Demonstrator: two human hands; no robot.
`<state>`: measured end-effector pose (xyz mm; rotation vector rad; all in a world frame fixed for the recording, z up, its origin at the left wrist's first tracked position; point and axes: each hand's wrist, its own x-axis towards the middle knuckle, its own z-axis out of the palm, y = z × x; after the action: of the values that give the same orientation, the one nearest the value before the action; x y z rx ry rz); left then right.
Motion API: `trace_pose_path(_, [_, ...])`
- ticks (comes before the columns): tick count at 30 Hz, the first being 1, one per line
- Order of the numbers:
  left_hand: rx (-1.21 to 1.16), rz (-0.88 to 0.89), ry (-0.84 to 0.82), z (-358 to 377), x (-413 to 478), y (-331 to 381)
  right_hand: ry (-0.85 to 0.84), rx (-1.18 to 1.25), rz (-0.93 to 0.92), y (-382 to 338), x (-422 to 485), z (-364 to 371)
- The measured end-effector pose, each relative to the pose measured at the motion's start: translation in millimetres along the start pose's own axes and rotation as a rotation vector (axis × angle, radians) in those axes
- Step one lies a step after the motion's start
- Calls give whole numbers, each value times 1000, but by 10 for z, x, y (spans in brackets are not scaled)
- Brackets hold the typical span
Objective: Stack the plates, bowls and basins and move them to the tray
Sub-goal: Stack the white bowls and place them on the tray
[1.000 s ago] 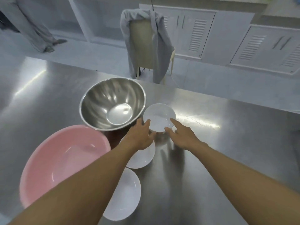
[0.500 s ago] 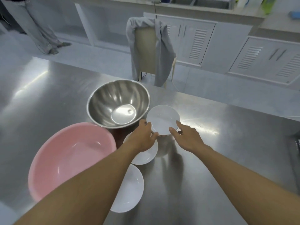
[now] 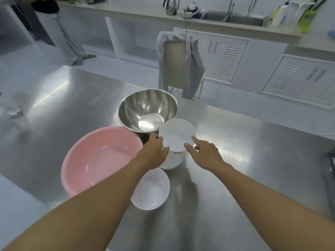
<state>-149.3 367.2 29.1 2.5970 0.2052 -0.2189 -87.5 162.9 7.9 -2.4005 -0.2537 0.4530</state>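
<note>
As both hands grip small plate [image 3: 177,134], lifted

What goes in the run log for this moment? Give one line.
phase: stacking | left hand + right hand: gripping small white plate, raised over white bowl | pink plastic basin, steel mixing bowl: untouched | tray: unseen

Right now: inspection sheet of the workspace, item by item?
Surface: steel table, bare and shiny.
Job's things: steel bowl, pink basin, small white plate held over a second white dish, white bowl nearest. No tray in view.
Clutter: nothing seen.
Hands: left hand and right hand grip the plate's rim.
Cables: nothing seen on the table.
Surroundings: chair with grey cloth, counter with kettle, a person standing far left.
</note>
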Motion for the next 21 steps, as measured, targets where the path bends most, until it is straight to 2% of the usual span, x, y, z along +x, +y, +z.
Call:
trace_pose_path(13, [101, -78, -112, 143, -121, -336, -34, -44, 22, -58, -78, 345])
trace_pose_path(21, [98, -91, -160, 144, -67, -341, 117, -105, 63, -147, -45, 358])
